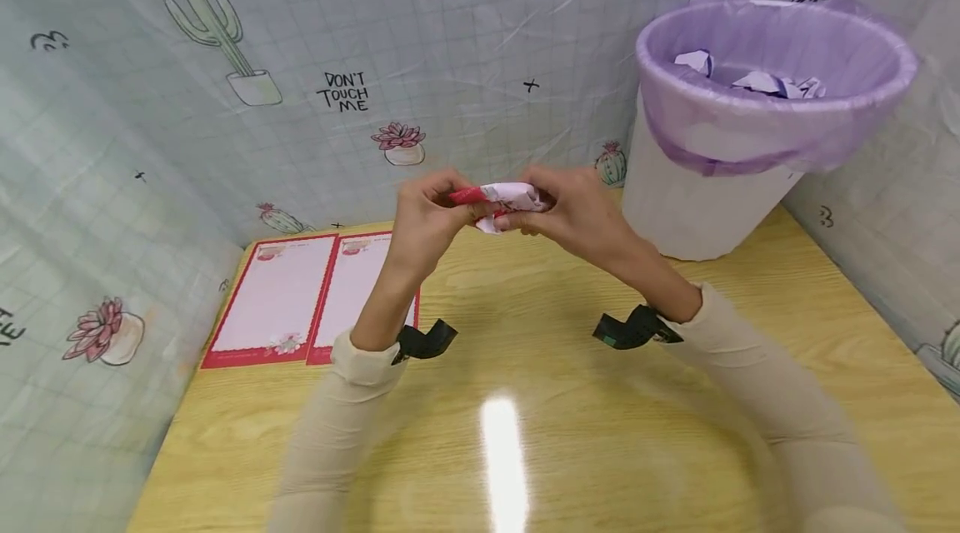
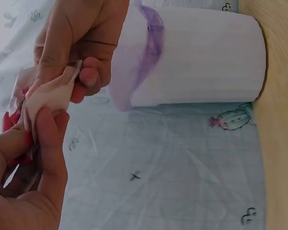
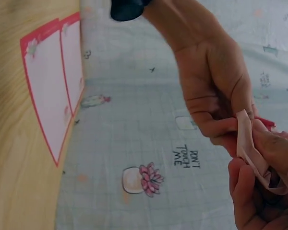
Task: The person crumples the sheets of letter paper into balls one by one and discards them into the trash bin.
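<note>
A crumpled sheet of paper (image 1: 512, 196), white with red edging, is held up over the table between both hands. The left hand (image 1: 427, 221) grips its red end, thumb pressing on the near side. At the other end the right hand (image 1: 581, 212) pinches the paper between thumb and curled fingers. In the left wrist view the folded paper (image 2: 50, 98) is squeezed between the two hands, partly hidden by fingers. The right wrist view shows a pale folded edge of the paper (image 3: 247, 143) sticking out between the fingers.
Two flat red-bordered sheets (image 1: 273, 300) lie side by side at the table's left, the second partly behind the left forearm. A white bin (image 1: 682, 183) with a purple liner (image 1: 757, 121) stands at the back right, crumpled papers (image 1: 768, 83) inside. Printed cloth (image 1: 465, 83) hangs behind the wooden table (image 1: 555, 416).
</note>
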Demonstrator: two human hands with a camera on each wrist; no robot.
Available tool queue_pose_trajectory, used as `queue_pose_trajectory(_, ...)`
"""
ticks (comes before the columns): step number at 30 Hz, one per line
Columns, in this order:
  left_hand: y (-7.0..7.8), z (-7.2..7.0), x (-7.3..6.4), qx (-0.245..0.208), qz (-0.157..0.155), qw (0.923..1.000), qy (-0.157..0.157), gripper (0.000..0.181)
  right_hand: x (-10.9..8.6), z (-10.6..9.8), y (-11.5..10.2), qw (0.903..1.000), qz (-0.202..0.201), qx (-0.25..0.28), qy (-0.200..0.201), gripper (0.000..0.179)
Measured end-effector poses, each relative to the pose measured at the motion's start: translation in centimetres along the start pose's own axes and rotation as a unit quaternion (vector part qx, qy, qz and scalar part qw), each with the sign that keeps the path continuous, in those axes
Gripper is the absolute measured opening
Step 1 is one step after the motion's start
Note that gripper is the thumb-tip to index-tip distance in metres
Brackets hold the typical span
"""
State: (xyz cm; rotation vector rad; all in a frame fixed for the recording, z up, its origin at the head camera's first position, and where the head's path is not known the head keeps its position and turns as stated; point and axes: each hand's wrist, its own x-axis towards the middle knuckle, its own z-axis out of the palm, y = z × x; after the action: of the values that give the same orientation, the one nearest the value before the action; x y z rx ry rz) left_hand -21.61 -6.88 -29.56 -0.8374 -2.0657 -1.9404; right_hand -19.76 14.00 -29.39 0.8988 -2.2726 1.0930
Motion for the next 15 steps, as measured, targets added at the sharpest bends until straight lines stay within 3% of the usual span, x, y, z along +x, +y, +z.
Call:
queue_pose_trajectory(3, -1.3, 0.2, 0.2, -0.018, -0.025, 0.9994, 0.016, 0.010, 0.2, 0.6, 0.9, 0.9992, 0.033, 0.020, -0.012, 0.025)
queue_pose_trajectory(5, -2.0, 0.0, 0.5, -0.020, -0.042, 0.9989, -0.006, 0.007, 0.3, 0.8, 2.0, 0.9960, 0.066, 0.054, -0.027, 0.023)
queue_pose_trajectory(6, -2.1, -0.3, 0.6, -0.009, -0.049, 0.9983, -0.029, 0.007, 0.3, 0.8, 2.6, 0.9926, 0.083, 0.082, -0.036, 0.021)
queue_pose_trajectory(8, -2.1, -1.3, 0.8, -0.001, -0.055, 0.9932, -0.103, 0.013, 0.4, 0.6, 3.7, 0.9826, 0.104, 0.143, -0.056, 0.018)
queue_pose_trajectory(10, -2.0, -2.7, 0.8, 0.002, -0.043, 0.9807, -0.191, 0.025, 0.4, 0.3, 4.5, 0.9694, 0.105, 0.202, -0.091, 0.016)
queue_pose_trajectory(13, -1.5, -3.9, 0.7, -0.035, -0.039, 0.9576, -0.283, 0.037, 0.6, -0.2, 4.9, 0.9609, 0.050, 0.228, -0.149, 0.017)
queue_pose_trajectory(15, -1.3, -3.8, 0.7, -0.045, -0.044, 0.9520, -0.300, 0.038, 0.8, -0.4, 4.7, 0.9642, -0.010, 0.194, -0.180, 0.019)
